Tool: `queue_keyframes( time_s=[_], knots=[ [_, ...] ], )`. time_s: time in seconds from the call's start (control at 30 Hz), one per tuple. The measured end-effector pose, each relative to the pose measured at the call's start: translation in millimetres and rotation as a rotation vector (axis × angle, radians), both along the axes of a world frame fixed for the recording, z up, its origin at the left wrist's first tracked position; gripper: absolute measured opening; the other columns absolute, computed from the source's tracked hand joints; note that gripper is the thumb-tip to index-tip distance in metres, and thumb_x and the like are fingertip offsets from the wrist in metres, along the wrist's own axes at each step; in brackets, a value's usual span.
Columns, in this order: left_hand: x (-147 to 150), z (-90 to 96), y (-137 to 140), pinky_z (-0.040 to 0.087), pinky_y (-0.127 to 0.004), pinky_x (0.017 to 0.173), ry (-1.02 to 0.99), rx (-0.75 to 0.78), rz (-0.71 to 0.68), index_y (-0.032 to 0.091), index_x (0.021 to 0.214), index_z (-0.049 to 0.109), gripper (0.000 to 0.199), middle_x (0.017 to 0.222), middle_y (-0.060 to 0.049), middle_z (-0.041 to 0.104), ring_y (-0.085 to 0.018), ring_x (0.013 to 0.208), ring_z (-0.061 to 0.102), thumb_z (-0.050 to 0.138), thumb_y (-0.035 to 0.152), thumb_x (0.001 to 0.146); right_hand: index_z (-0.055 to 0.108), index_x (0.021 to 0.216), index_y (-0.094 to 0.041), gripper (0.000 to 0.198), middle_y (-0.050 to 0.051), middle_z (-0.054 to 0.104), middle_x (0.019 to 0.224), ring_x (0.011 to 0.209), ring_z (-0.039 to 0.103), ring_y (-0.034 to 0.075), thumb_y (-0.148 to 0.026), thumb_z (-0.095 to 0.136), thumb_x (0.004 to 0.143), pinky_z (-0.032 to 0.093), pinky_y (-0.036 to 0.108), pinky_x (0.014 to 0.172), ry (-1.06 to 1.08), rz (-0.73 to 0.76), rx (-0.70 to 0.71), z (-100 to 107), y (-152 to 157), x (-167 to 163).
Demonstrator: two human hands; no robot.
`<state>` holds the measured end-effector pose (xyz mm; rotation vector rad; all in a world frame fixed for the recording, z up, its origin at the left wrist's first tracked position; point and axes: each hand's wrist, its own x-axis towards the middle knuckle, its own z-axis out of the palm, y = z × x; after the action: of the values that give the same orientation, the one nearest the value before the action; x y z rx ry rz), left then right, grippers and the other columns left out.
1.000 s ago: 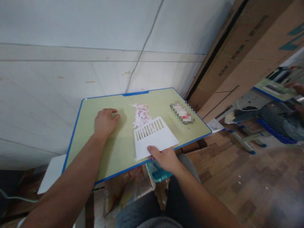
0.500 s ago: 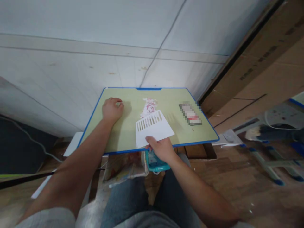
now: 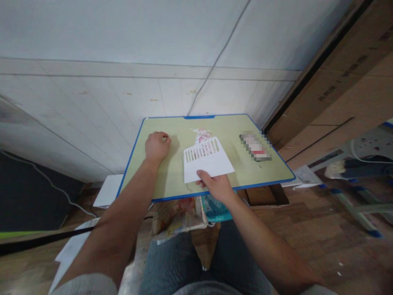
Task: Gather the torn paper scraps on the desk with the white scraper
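My right hand [image 3: 216, 187] pinches the near edge of a white sheet of paper [image 3: 207, 166], thumb on top and fingers underneath. A row of narrow slots is cut along the sheet's far side. Beyond it lies a pile of small pink and white paper scraps [image 3: 203, 135], partly covered by the sheet and showing through the slots. My left hand [image 3: 157, 146] rests on the left part of the table [image 3: 181, 190] with its fingers curled in. Whether anything sits in those fingers is hidden.
A blurred-out phone-like object [image 3: 254, 146] lies on the table's right side. Under the near edge hang a teal basket [image 3: 225, 216] and a crumpled bag [image 3: 179, 219]. A white wall [image 3: 123, 98] stands behind, large cardboard boxes [image 3: 331, 119] to the right.
The view has shifted, so the table sits further right in the picture. My right hand has pushed the slotted paper slightly forward over the scraps. My left hand stays curled on the table.
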<state>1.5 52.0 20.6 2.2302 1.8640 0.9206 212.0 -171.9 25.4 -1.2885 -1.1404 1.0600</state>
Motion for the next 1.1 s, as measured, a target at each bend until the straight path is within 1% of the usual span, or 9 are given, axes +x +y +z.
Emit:
queue_keyframes(
  time_s=[0.1, 0.2, 0.3, 0.43, 0.6, 0.77, 0.93, 1.0, 1.1],
  knots=[
    [-0.4, -0.6, 0.9, 0.056, -0.051, 0.125, -0.050, -0.016, 0.011, 0.022, 0.113, 0.087, 0.030, 0.132, -0.019, 0.086, -0.038, 0.136, 0.074, 0.061, 0.030, 0.103, 0.076, 0.085, -0.026, 0.034, 0.005, 0.080, 0.069, 0.056, 0.069, 0.021, -0.058, 0.083, 0.092, 0.063, 0.035, 0.057, -0.027, -0.034, -0.006, 0.0, -1.4, -0.7],
    [0.7, -0.9, 0.6, 0.057, -0.052, 0.123, -0.082, -0.032, 0.014, 0.024, 0.111, 0.088, 0.027, 0.130, -0.017, 0.086, -0.039, 0.135, 0.074, 0.063, 0.030, 0.102, 0.076, 0.085, -0.026, 0.034, 0.004, 0.079, 0.068, 0.055, 0.069, 0.021, -0.058, 0.086, 0.088, 0.061, 0.033, 0.055, -0.006, -0.058, -0.046, 0.6, -5.0, 1.3],
    [2.2, -0.8, 0.2, 0.058, -0.054, 0.121, -0.083, -0.044, 0.012, 0.026, 0.109, 0.089, 0.025, 0.129, -0.016, 0.086, -0.039, 0.134, 0.074, 0.066, 0.029, 0.100, 0.076, 0.084, -0.025, 0.036, 0.004, 0.078, 0.066, 0.055, 0.070, 0.021, -0.058, 0.087, 0.086, 0.062, 0.033, 0.055, 0.001, -0.048, -0.083, 1.4, -8.5, 2.8],
    [2.3, -0.6, 1.5, 0.059, -0.055, 0.120, -0.052, -0.064, 0.004, 0.025, 0.110, 0.088, 0.025, 0.128, -0.017, 0.086, -0.040, 0.133, 0.073, 0.065, 0.032, 0.101, 0.076, 0.087, -0.024, 0.037, 0.005, 0.079, 0.069, 0.057, 0.073, 0.022, -0.060, 0.086, 0.089, 0.062, 0.034, 0.056, -0.017, -0.043, -0.090, 2.0, -10.2, 0.9],
    [2.5, -0.2, 3.8, 0.058, -0.054, 0.121, -0.021, -0.065, 0.018, 0.023, 0.112, 0.088, 0.028, 0.131, -0.018, 0.086, -0.039, 0.135, 0.074, 0.064, 0.032, 0.102, 0.077, 0.094, -0.027, 0.032, 0.004, 0.083, 0.078, 0.059, 0.076, 0.024, -0.056, 0.090, 0.089, 0.069, 0.040, 0.061, 0.007, 0.013, -0.070, 3.1, -13.5, 0.3],
    [1.2, -0.2, 3.7, 0.058, -0.052, 0.122, -0.050, -0.063, 0.018, 0.024, 0.112, 0.089, 0.027, 0.131, -0.016, 0.087, -0.037, 0.134, 0.075, 0.064, 0.030, 0.102, 0.078, 0.083, -0.029, 0.032, 0.003, 0.079, 0.068, 0.062, 0.075, 0.026, -0.057, 0.086, 0.095, 0.074, 0.045, 0.069, -0.032, 0.086, -0.040, 5.0, -20.1, 5.7],
    [-1.3, -1.2, 3.6, 0.058, -0.051, 0.122, -0.070, -0.062, 0.022, 0.023, 0.111, 0.089, 0.029, 0.130, -0.015, 0.088, -0.036, 0.132, 0.076, 0.063, 0.029, 0.101, 0.077, 0.082, -0.031, 0.033, 0.003, 0.077, 0.068, 0.061, 0.075, 0.027, -0.060, 0.088, 0.093, 0.074, 0.045, 0.067, 0.004, 0.108, -0.081, 6.2, -23.2, 7.5],
    [-1.4, -1.1, 4.0, 0.058, -0.050, 0.122, -0.069, -0.061, 0.027, 0.024, 0.110, 0.089, 0.028, 0.129, -0.014, 0.089, -0.036, 0.132, 0.077, 0.063, 0.029, 0.101, 0.077, 0.082, -0.031, 0.034, 0.003, 0.077, 0.068, 0.061, 0.075, 0.026, -0.061, 0.088, 0.091, 0.074, 0.045, 0.068, 0.012, 0.089, -0.092, 4.9, -23.2, 7.3],
    [-0.7, 0.0, 4.3, 0.059, -0.049, 0.122, -0.077, -0.063, 0.027, 0.023, 0.111, 0.090, 0.029, 0.129, -0.014, 0.089, -0.036, 0.132, 0.078, 0.064, 0.029, 0.101, 0.076, 0.085, -0.030, 0.035, 0.002, 0.076, 0.068, 0.061, 0.074, 0.026, -0.061, 0.089, 0.090, 0.075, 0.045, 0.068, 0.023, 0.009, -0.102, 1.2, -22.3, 7.1]
  ],
)
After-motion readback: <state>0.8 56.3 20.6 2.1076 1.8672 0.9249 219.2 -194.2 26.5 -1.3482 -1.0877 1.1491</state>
